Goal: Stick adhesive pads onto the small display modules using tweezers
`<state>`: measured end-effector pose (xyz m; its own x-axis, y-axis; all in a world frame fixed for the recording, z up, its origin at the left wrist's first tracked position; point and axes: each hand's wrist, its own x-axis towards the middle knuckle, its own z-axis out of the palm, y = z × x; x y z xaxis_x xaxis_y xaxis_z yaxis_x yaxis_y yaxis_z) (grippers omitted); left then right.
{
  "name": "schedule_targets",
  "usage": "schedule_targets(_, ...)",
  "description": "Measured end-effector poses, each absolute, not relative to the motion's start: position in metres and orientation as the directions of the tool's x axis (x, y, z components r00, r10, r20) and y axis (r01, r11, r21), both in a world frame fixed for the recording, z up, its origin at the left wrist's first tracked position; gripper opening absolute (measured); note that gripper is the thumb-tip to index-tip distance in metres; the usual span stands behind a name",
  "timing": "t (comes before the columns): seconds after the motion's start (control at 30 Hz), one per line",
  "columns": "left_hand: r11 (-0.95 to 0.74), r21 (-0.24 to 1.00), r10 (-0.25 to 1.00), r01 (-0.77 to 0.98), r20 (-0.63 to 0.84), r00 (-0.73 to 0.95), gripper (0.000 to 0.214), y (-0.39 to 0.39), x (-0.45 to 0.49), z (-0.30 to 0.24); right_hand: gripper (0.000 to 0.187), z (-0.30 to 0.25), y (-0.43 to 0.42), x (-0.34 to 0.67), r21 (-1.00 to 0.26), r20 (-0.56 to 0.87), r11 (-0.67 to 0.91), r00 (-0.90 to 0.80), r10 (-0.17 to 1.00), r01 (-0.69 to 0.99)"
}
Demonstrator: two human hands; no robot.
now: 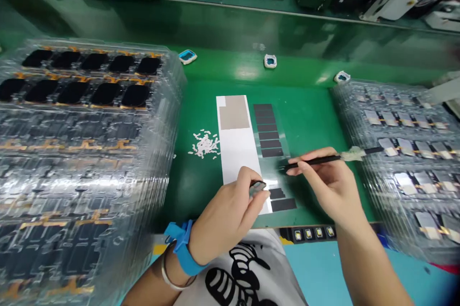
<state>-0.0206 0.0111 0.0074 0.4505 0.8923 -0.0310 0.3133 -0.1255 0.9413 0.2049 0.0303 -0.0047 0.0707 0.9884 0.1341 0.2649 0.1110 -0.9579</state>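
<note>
My left hand (230,205) has thumb and fingers pinched on a small display panel (256,187), dark at its edge, above the lower end of a white sheet (239,157). In my right hand (330,186) is a pair of black tweezers (319,159) with pale tape wrapped near the back end. Their tip points left, over a clear strip bearing rows of black adhesive pieces (268,131). More black pieces (283,205) lie at the strip's lower end, close to my left fingertips. A beige patch (235,111) covers the upper part of the white sheet.
A heap of small white scraps (204,145) lies left of the sheet. Tall stacks of clear trays with display panels (74,92) stand at left, and more trays (406,181) at right. Small white-rimmed parts (270,61) line the back, below a shelf (230,1).
</note>
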Motion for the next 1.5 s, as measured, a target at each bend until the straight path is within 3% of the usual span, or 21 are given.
schedule_targets(0.27, -0.13, 0.931, 0.837, 0.342, -0.082, 0.541, 0.017, 0.011, -0.008, 0.002, 0.007, -0.01, -0.004, 0.213, -0.981, 0.131, 0.118, 0.077, 0.988, 0.153)
schedule_targets(0.67, -0.175, 0.889, 0.814, 0.423, -0.111, 0.57, 0.025, 0.011, -0.004, -0.004, 0.005, -0.016, -0.005, 0.212, -0.961, 0.19, 0.169, 0.078, 0.979, 0.216)
schedule_targets(1.5, -0.245, 0.866, 0.826, 0.436, -0.049, 0.561, 0.017, 0.012, -0.003, -0.003, 0.009, -0.018, -0.006, 0.212, -0.976, 0.155, 0.129, 0.138, 0.978, 0.177)
